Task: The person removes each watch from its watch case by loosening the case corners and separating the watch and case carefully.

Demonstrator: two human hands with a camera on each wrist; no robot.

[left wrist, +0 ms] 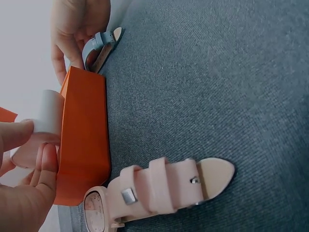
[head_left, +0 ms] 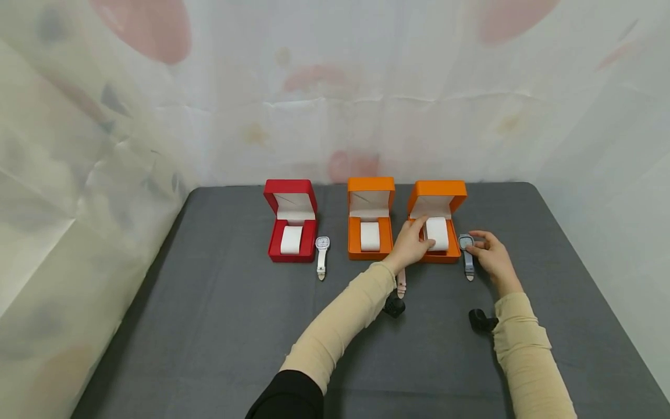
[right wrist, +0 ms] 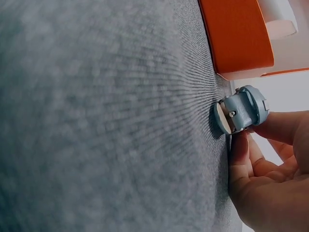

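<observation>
Now: left hand (head_left: 412, 244) at the right orange box (head_left: 437, 224), thumb and fingers (left wrist: 44, 159) curled round its white cushion (head_left: 437, 233), pinching it inside the box. Right hand (head_left: 492, 256) just beside that box, thumb and fingers pinching the blue watch (head_left: 467, 256) at its face, strap flat on the grey table (head_left: 209, 326). Pink watch (left wrist: 154, 191) on the table under the left wrist, touching the box front. 3 boxes in a row, lids up: red box (head_left: 291, 230), middle orange box (head_left: 370, 224), right orange box, each with 1 white cushion inside. White watch (head_left: 321, 256) just beside the red box.
</observation>
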